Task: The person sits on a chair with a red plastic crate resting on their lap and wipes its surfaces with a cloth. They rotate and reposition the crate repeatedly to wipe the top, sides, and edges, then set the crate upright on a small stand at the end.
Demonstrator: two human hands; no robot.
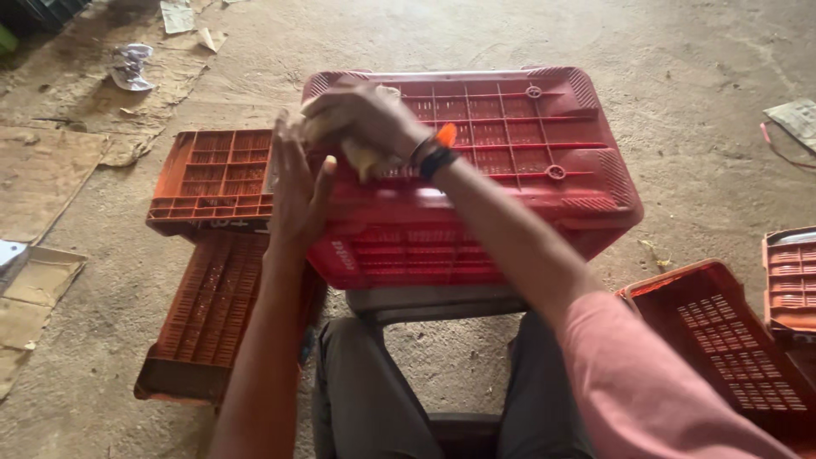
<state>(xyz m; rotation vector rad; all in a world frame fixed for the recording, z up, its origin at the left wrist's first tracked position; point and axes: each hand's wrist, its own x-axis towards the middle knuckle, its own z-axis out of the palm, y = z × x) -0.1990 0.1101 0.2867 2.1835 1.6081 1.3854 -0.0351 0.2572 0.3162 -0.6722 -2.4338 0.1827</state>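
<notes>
Person's knees nearest camera, upturned red crate (510,144) lying just beyond. Right hand (361,119) clenching pale cloth (370,157), wiping crate's near-left corner. Left hand (297,191) pressing flat, fingers released, bracing crate's left side. Next move likely calling for sweeping cloth rightward.

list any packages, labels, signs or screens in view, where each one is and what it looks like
Raised lettering moulded into the side wall of the upturned red plastic crate, red on red, near the left hand.
Crumpled pale wrapper, on the floor at top left.
Printed paper scrap, flat on the floor at right edge, grey-white.
No signs or screens.
The right hand holds a pale cloth on the crate.
</notes>
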